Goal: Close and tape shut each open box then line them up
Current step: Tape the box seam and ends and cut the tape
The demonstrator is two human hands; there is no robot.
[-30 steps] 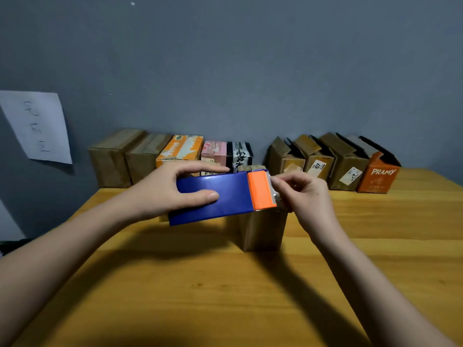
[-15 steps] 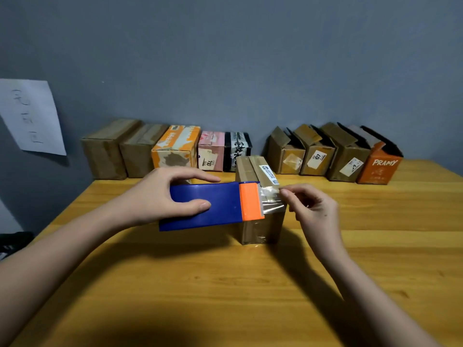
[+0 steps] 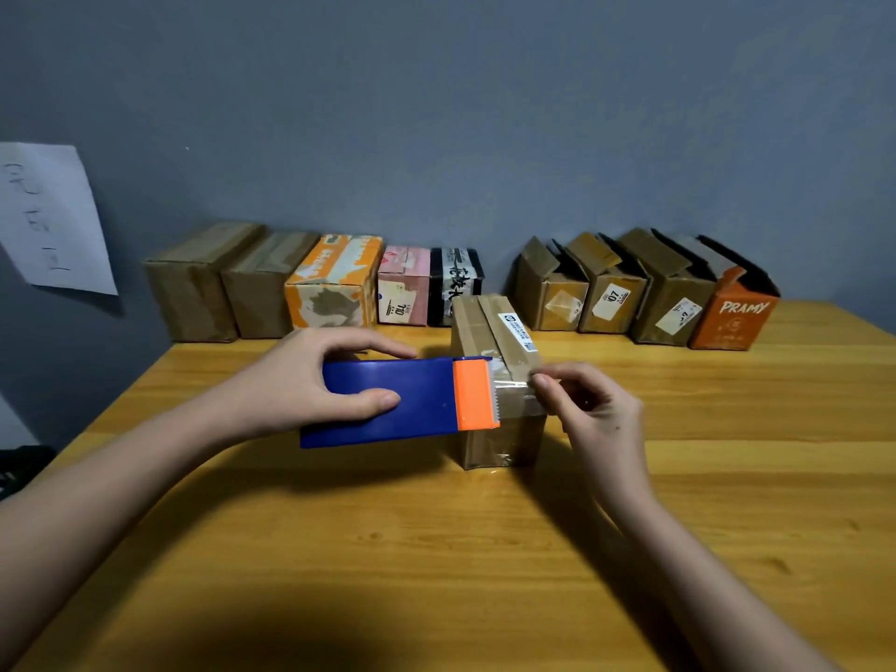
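A small brown cardboard box (image 3: 489, 332) stands with its flaps closed in the middle of the wooden table (image 3: 436, 550). My left hand (image 3: 310, 380) grips a blue tape dispenser (image 3: 388, 400) with an orange cutter end (image 3: 472, 395), held over the box's near left top edge. My right hand (image 3: 586, 409) pinches the free end of clear tape (image 3: 514, 385) that runs from the cutter across the box's near top.
Along the grey wall stand several closed boxes (image 3: 329, 283) on the left and several open-flapped boxes (image 3: 645, 293) on the right, the last an orange one marked PRAMY (image 3: 737, 317). A white paper sheet (image 3: 48, 220) hangs on the wall at left.
The view has tipped down, so the box top now shows. My right hand has drawn the tape end further right from the cutter, and a clear strip now spans the box.
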